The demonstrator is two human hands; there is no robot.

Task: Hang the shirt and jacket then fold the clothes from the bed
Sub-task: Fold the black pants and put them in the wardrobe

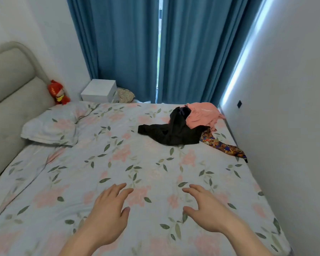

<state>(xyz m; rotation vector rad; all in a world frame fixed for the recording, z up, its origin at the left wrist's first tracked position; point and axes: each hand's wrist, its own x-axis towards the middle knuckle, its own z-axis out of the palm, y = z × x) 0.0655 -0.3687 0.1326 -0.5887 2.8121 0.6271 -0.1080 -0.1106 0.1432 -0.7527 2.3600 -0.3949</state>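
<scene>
Small bedroom, white walls, blue curtains point(129, 48) drawn across the far window with a thin gap of daylight. Bed point(81, 182) filling most of the floor, covered by a pale sheet printed with pink flowers and green leaves; padded grey headboard point(9, 84) on the left, a pillow point(50, 128) in matching print against it. Red soft toy point(58, 93) wedged in the corner behind the pillow, white box point(100, 90) beyond the far edge of the bed.

Clothes heaped at the far right corner, likely dropped there in a pile awaiting sorting: black garment point(174, 132) sprawled in front, pink garment point(201, 113) behind it and touching the wall side, patterned orange-and-blue garment point(224, 146) trailing out from under the black one toward the right wall. Impossible to tell which piece is the shirt or the jacket. No hanger in view.

Left hand point(109, 213) and right hand point(209, 211) extended low over the near part of the sheet, palms down, fingers loosely spread, holding nothing; well apart from the pile. Posture suited to a reach forward for the clothes, judging from the task. All 3 garments unfolded, so folding not yet begun.
</scene>
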